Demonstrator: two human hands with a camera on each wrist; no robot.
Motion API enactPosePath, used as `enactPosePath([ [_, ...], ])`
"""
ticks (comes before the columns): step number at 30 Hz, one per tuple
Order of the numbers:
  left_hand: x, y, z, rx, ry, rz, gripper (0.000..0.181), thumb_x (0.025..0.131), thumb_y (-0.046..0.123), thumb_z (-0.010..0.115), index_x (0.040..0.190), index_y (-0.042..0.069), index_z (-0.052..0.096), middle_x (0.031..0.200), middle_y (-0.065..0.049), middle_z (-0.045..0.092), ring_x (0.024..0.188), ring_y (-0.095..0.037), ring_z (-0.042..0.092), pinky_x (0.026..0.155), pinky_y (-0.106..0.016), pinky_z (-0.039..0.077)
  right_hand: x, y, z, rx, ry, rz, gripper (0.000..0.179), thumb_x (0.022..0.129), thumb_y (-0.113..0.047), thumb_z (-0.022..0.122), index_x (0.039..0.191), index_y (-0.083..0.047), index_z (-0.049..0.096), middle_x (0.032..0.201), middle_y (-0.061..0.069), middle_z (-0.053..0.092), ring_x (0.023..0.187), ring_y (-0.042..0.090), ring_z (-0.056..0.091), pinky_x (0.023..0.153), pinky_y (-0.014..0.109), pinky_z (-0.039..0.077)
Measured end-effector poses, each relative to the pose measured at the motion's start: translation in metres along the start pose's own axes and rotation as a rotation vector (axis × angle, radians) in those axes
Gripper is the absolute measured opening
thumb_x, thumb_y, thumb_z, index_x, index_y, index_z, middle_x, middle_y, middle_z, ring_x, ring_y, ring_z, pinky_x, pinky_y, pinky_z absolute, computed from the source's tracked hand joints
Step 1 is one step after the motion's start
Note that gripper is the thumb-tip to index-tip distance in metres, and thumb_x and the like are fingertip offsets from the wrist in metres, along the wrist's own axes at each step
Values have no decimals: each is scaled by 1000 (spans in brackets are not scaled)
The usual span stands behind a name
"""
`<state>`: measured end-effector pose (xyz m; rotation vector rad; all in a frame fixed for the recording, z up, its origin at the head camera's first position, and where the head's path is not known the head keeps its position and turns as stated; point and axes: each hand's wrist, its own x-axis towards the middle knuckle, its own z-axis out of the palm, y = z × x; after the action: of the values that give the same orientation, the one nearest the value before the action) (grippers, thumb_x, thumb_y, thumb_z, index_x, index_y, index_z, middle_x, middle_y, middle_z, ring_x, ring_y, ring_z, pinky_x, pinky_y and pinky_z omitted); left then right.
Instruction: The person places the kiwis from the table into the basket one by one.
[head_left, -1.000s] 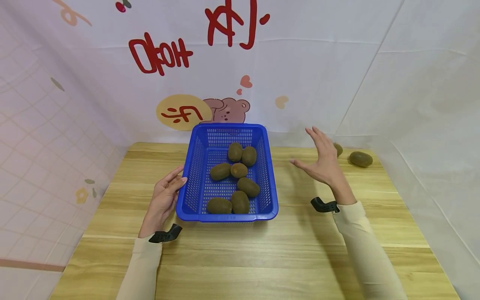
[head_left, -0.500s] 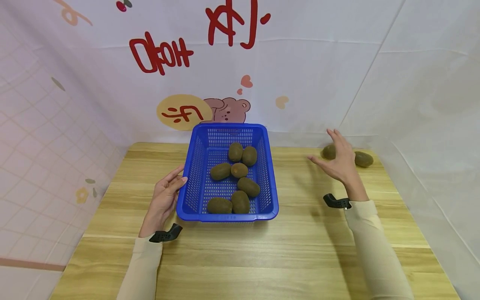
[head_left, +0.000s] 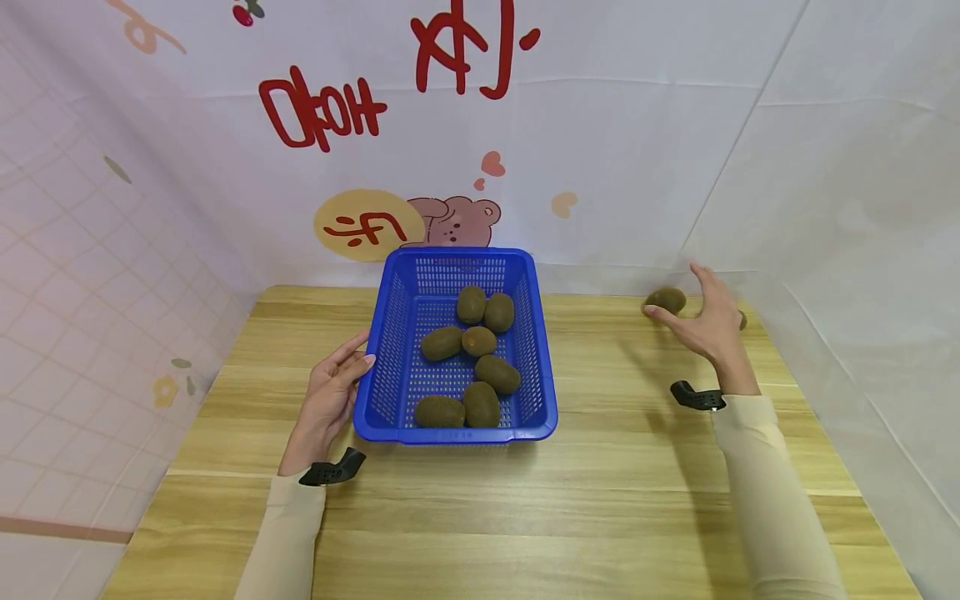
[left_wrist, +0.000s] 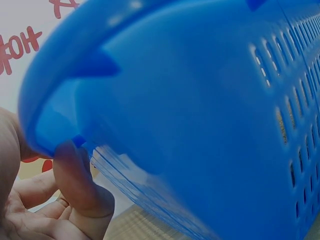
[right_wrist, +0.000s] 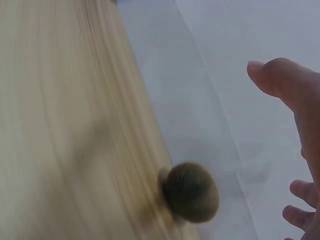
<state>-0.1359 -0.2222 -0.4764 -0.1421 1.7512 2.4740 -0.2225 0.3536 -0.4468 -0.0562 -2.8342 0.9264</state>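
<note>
A blue plastic basket (head_left: 454, 435) with several brown kiwis (head_left: 497, 374) inside stands mid-table. My left hand (head_left: 327, 392) grips its left rim; in the left wrist view, curled fingers (left_wrist: 82, 187) pinch the edge. Far to the right, my right hand (head_left: 705, 321) hovers with thumb and fingers spread, holding nothing. Just beyond its thumb lies one loose kiwi (head_left: 666, 300), also visible as a kiwi (right_wrist: 192, 192) in the right wrist view, apart from the hand. Another kiwi (head_left: 742, 320) is mostly hidden behind the right hand.
The wooden table (head_left: 480, 517) meets a white printed cloth (head_left: 622, 167) along its back edge. Cloth also hangs at the left and right sides. The loose kiwis lie close to the back right corner.
My right hand has moved to the right, toward the two loose kiwis, staying spread. It now covers most of the farther-right one. The left hand and basket have kept still.
</note>
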Motion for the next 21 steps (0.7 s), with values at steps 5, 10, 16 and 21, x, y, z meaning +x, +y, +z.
enactPosePath([
  [5,-1,0,1,4,8,5,63,100,7,66,156,0,39,95,2,65,75,-6,71,58,-16,59,3,17,-4,22,5,24,110,88,-61,73,167,-17,10,173,15,8,157,49,10,120,77,16],
  [10,-1,-1,1,4,6,6,62,100,6,66,156,0,39,93,3,65,68,-5,68,50,-13,53,6,34,-7,29,-5,58,110,89,-61,71,167,-15,8,173,16,7,157,49,8,120,77,18],
  [16,-1,-1,0,11,1,10,63,100,7,66,156,1,39,95,2,66,70,-6,71,55,-16,59,8,52,-10,26,-24,113,111,89,-63,69,167,-16,4,173,19,3,156,53,2,118,79,16],
  [21,-1,0,0,7,6,10,62,100,6,66,156,0,39,93,3,65,73,-7,72,59,-18,61,11,68,-12,24,-28,145,109,91,-61,68,166,-12,5,172,23,4,155,54,4,118,79,17],
])
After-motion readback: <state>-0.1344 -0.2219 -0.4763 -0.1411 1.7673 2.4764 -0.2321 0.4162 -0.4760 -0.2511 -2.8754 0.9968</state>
